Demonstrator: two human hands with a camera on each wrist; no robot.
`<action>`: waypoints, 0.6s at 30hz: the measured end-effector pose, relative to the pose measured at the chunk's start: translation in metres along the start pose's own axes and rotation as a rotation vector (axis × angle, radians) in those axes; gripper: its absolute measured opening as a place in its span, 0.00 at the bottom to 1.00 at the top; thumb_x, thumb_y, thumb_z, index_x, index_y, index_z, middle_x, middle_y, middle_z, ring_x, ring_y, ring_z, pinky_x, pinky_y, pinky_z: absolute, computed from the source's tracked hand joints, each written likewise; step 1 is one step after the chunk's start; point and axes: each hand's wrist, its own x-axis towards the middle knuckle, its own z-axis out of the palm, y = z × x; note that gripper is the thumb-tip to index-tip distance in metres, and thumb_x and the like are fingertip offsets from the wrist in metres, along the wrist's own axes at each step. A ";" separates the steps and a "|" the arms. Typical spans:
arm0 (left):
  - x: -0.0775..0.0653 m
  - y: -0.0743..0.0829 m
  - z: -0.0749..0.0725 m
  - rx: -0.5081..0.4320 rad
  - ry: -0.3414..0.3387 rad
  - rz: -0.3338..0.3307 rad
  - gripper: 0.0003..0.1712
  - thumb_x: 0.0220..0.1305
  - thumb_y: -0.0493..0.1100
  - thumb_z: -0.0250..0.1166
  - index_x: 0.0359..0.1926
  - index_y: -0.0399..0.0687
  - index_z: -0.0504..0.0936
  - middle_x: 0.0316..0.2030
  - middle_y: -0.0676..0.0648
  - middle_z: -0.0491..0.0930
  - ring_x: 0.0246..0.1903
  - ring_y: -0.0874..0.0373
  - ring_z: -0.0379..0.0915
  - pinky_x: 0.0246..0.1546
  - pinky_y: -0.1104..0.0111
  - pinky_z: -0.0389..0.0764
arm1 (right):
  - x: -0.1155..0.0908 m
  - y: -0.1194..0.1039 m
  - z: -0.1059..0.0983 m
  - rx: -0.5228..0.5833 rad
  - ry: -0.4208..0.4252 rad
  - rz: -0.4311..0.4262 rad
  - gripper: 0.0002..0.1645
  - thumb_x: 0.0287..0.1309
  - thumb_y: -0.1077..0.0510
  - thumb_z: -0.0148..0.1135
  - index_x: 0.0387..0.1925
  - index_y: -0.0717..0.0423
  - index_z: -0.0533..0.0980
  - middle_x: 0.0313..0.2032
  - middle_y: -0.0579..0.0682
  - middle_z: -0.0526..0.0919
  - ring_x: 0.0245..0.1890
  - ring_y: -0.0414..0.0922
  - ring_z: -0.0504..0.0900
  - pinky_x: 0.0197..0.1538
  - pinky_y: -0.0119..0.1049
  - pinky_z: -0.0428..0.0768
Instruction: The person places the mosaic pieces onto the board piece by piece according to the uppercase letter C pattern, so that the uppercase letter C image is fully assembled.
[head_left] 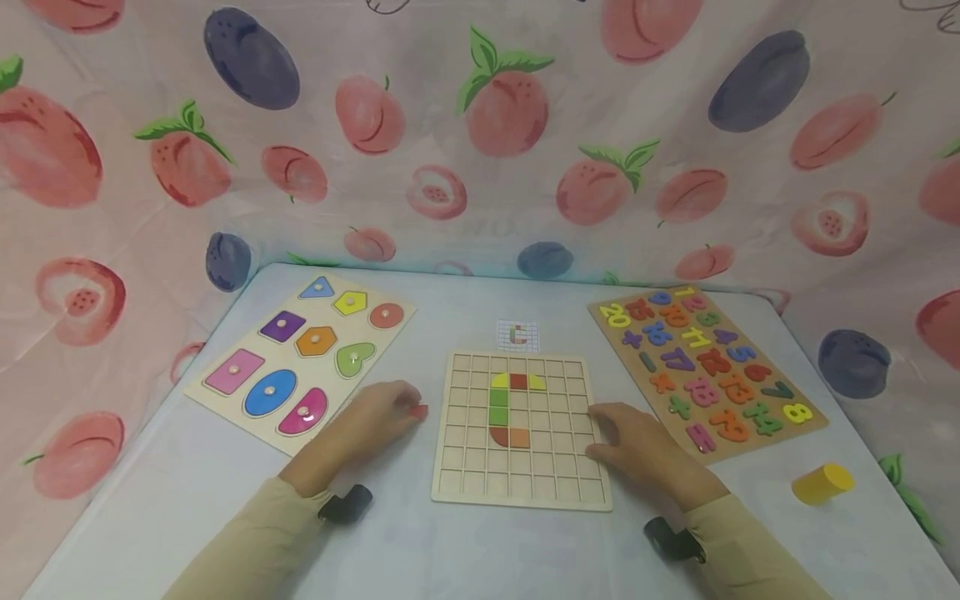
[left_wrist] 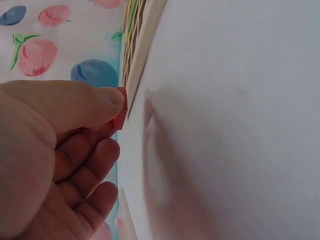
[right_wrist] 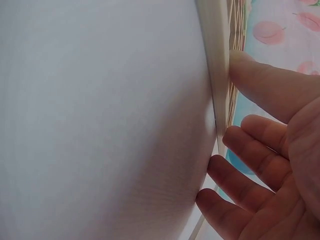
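Between thumb and forefinger my left hand point(head_left: 377, 421) pinches a small red tile point(left_wrist: 121, 109), held just off the left side of a wooden grid board point(head_left: 522, 492). My right hand point(head_left: 637, 442) touches that board's right edge, its fingers loosely extended. Within the grid, a yellow piece point(head_left: 500, 381), a dark red square point(head_left: 518, 382) and another yellow piece point(head_left: 537, 382) form a top row. Below on the left come two green squares point(head_left: 498, 403), then a brown rounded piece point(head_left: 499, 436) beside an orange square point(head_left: 519, 438). Behind the board lies a small pattern card point(head_left: 517, 335).
A shape puzzle board point(head_left: 336, 325) with knobbed pieces lies at the left, partly behind my left hand. A number puzzle board point(head_left: 637, 358) lies at the right. Near the right front stands a yellow cylinder point(head_left: 822, 483). A fruit-print cloth point(head_left: 510, 233) hangs behind the table.
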 end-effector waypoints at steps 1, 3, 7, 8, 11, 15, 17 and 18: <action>0.001 0.002 0.001 -0.002 -0.002 0.007 0.17 0.62 0.43 0.72 0.51 0.44 0.83 0.44 0.49 0.84 0.51 0.49 0.78 0.53 0.56 0.78 | 0.000 0.000 0.000 0.000 0.000 0.000 0.37 0.57 0.51 0.73 0.64 0.63 0.72 0.63 0.62 0.75 0.66 0.62 0.68 0.66 0.58 0.65; 0.004 0.006 0.002 -0.005 -0.008 0.016 0.16 0.62 0.42 0.72 0.50 0.45 0.84 0.44 0.50 0.84 0.51 0.50 0.78 0.53 0.56 0.78 | 0.000 -0.001 0.000 0.000 -0.001 0.001 0.37 0.57 0.51 0.73 0.64 0.63 0.72 0.63 0.62 0.75 0.66 0.62 0.68 0.66 0.58 0.65; 0.010 0.015 0.008 -0.021 -0.032 0.016 0.15 0.62 0.42 0.71 0.49 0.45 0.84 0.44 0.50 0.84 0.50 0.51 0.78 0.53 0.57 0.78 | 0.000 -0.002 0.000 0.006 -0.002 0.010 0.37 0.57 0.52 0.73 0.64 0.63 0.72 0.63 0.62 0.75 0.66 0.62 0.68 0.66 0.59 0.65; 0.012 0.017 0.009 -0.027 -0.039 0.015 0.15 0.62 0.42 0.71 0.49 0.45 0.84 0.44 0.50 0.84 0.50 0.51 0.78 0.53 0.57 0.78 | 0.000 -0.002 0.000 0.007 -0.003 0.011 0.37 0.57 0.52 0.73 0.64 0.63 0.72 0.63 0.62 0.75 0.66 0.62 0.68 0.66 0.59 0.65; 0.015 0.025 0.014 -0.051 -0.073 0.010 0.15 0.62 0.41 0.70 0.49 0.44 0.84 0.44 0.49 0.83 0.50 0.51 0.78 0.53 0.57 0.78 | -0.001 -0.002 -0.001 0.011 -0.001 0.012 0.37 0.57 0.52 0.73 0.64 0.63 0.72 0.63 0.62 0.75 0.66 0.62 0.68 0.66 0.59 0.65; 0.018 0.038 0.020 -0.064 -0.113 0.023 0.15 0.61 0.41 0.70 0.49 0.44 0.84 0.44 0.48 0.83 0.48 0.51 0.77 0.52 0.57 0.78 | -0.001 -0.002 -0.001 0.011 0.001 0.011 0.37 0.57 0.52 0.73 0.64 0.63 0.72 0.63 0.62 0.75 0.66 0.62 0.68 0.66 0.59 0.65; 0.020 0.044 0.023 -0.068 -0.126 0.032 0.14 0.62 0.42 0.70 0.48 0.45 0.84 0.45 0.48 0.82 0.46 0.51 0.76 0.51 0.57 0.78 | 0.000 -0.003 -0.001 0.008 0.000 0.011 0.37 0.57 0.52 0.73 0.64 0.63 0.72 0.63 0.62 0.75 0.66 0.62 0.68 0.65 0.59 0.65; 0.020 0.046 0.024 -0.071 -0.132 0.040 0.13 0.61 0.42 0.70 0.48 0.46 0.84 0.45 0.47 0.82 0.46 0.51 0.75 0.50 0.57 0.78 | 0.000 -0.003 -0.001 0.006 0.000 0.011 0.37 0.57 0.52 0.73 0.64 0.63 0.72 0.63 0.62 0.75 0.66 0.62 0.68 0.65 0.59 0.65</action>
